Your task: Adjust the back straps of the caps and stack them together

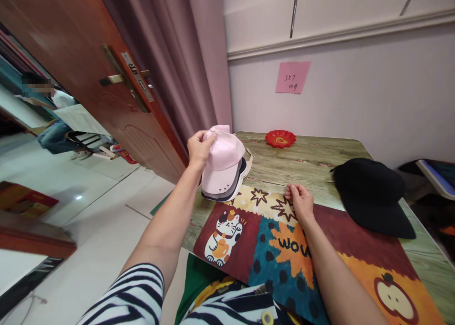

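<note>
A pale pink cap [224, 157] is on top of a small stack of caps, with dark and cream brims showing beneath it. My left hand [200, 149] grips the stack by the crown, at the table's left side. Resting on the colourful mat [241, 239], my right hand [300, 203] has its fingers curled together; whether anything is in them is hidden. To its right lies a black cap [369, 187], partly over the mat, touched by neither hand.
A red scalloped dish [280, 138] sits at the back of the wooden table [309, 161]. Left of the table are a curtain [199, 55] and an open door [71, 45]. Beyond the door, a person [57, 130] sits. A pink note [293, 77] is on the wall.
</note>
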A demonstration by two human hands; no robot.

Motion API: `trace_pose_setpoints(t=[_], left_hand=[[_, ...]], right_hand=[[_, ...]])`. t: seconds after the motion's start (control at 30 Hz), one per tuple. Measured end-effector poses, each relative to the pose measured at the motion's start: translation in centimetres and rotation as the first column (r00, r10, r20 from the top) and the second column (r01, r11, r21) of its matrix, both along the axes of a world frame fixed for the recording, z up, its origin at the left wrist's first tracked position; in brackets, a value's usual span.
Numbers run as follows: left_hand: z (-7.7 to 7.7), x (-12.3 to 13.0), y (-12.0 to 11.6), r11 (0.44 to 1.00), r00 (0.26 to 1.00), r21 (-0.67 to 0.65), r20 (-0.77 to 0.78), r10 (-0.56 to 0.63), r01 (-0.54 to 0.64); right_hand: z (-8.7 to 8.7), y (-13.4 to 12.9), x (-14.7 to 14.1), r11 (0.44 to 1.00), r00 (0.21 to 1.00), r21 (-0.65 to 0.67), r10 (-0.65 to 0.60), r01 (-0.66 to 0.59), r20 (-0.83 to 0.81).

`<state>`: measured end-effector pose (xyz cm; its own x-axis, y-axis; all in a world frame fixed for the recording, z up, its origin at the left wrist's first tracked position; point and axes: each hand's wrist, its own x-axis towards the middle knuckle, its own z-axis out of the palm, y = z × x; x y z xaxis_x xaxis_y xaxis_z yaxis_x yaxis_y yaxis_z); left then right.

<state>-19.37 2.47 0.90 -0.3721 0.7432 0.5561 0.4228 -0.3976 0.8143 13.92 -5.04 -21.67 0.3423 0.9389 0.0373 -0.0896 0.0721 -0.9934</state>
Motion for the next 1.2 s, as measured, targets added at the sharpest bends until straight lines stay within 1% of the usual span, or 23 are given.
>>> trace_pose_setpoints(t=[0.1, 0.17, 0.23, 0.3, 0.33, 0.37, 0.4, 0.43, 0.5, 0.53, 0.57, 0.6, 0.63, 0.73, 0.83, 0.9, 0.97, 1.07, 1.13, 1.2], left_hand=[[2.0, 0.0, -0.1, 0.991, 0.995, 0.137, 0.098, -0.017, 0.003], [3.7, 0.3, -0.5, 0.974, 0.992, 0.226, 0.122, -0.033, 0.005], [5.1, 1.2, -1.1, 0.958, 0.992, 0.287, 0.118, -0.054, 0.018], [6.0, 2.6, -2.0, 0.951, 0.991, 0.302, 0.095, -0.099, 0.066], [6.0, 3.6, -2.4, 0.950, 0.987, 0.292, 0.082, -0.135, 0.105], [5.9, 4.7, -2.7, 0.949, 0.981, 0.276, 0.071, -0.178, 0.152], [5.4, 6.0, -3.0, 0.946, 0.973, 0.255, 0.062, -0.224, 0.201], [4.8, 7.2, -3.1, 0.940, 0.962, 0.232, 0.054, -0.268, 0.249], [3.0, 9.8, -3.1, 0.927, 0.941, 0.187, 0.030, -0.336, 0.325], [2.1, 11.0, -3.1, 0.923, 0.935, 0.166, 0.014, -0.354, 0.347], [1.1, 12.1, -3.0, 0.924, 0.934, 0.149, -0.002, -0.357, 0.353], [0.1, 13.0, -2.9, 0.927, 0.937, 0.136, -0.020, -0.349, 0.349], [-0.7, 13.9, -2.8, 0.932, 0.941, 0.129, -0.039, -0.335, 0.338], [-2.8, 15.4, -2.9, 0.942, 0.951, 0.141, -0.092, -0.295, 0.305], [-4.3, 15.9, -3.7, 0.937, 0.944, 0.149, -0.152, -0.294, 0.316], [-5.1, 15.9, -4.5, 0.936, 0.932, 0.127, -0.209, -0.297, 0.327], [-5.7, 15.6, -5.6, 0.941, 0.921, 0.102, -0.264, -0.288, 0.323], [-6.6, 15.2, -7.4, 0.949, 0.909, 0.088, -0.324, -0.261, 0.304], [-7.4, 15.0, -8.4, 0.949, 0.895, 0.081, -0.366, -0.256, 0.305], [-8.5, 14.8, -9.1, 0.949, 0.876, 0.064, -0.407, -0.257, 0.308]], right_hand=[[0.1, 0.0, -0.1, 1.000, 1.000, -0.005, 0.005, -0.005, 0.001], [0.2, -0.1, -0.2, 1.000, 1.000, -0.005, 0.003, -0.003, 0.002], [0.6, -0.1, -0.2, 1.000, 1.000, -0.001, 0.000, 0.000, -0.005], [1.3, -0.4, -0.3, 1.000, 0.999, 0.008, 0.013, -0.013, -0.036], [1.7, -0.6, -0.2, 0.999, 0.997, 0.013, 0.045, -0.044, -0.069], [2.1, -0.8, -0.2, 0.995, 0.988, 0.017, 0.103, -0.102, -0.115], [2.6, -1.1, -0.2, 0.983, 0.969, 0.020, 0.182, -0.181, -0.170], [3.0, -1.4, -0.2, 0.959, 0.933, 0.023, 0.279, -0.281, -0.226], [3.6, -2.1, -0.2, 0.875, 0.827, 0.032, 0.467, -0.482, -0.314], [3.8, -2.4, -0.2, 0.835, 0.779, 0.037, 0.527, -0.549, -0.338], [4.0, -2.6, -0.2, 0.807, 0.748, 0.040, 0.563, -0.589, -0.351], [4.1, -2.7, -0.2, 0.795, 0.733, 0.043, 0.578, -0.605, -0.358], [4.2, -2.7, -0.1, 0.798, 0.735, 0.047, 0.574, -0.601, -0.362], [4.4, -2.4, 0.3, 0.848, 0.778, 0.052, 0.506, -0.527, -0.373], [4.7, -1.8, 0.9, 0.910, 0.818, 0.075, 0.402, -0.409, -0.412], [4.8, -1.5, 1.2, 0.931, 0.820, 0.109, 0.358, -0.347, -0.446], [4.9, -1.3, 1.4, 0.943, 0.823, 0.151, 0.334, -0.298, -0.460], [5.0, -1.0, 1.4, 0.954, 0.855, 0.200, 0.289, -0.222, -0.431], [5.0, -0.7, 1.5, 0.957, 0.879, 0.214, 0.268, -0.196, -0.395], [4.9, -0.5, 1.6, 0.961, 0.897, 0.214, 0.247, -0.177, -0.366]])
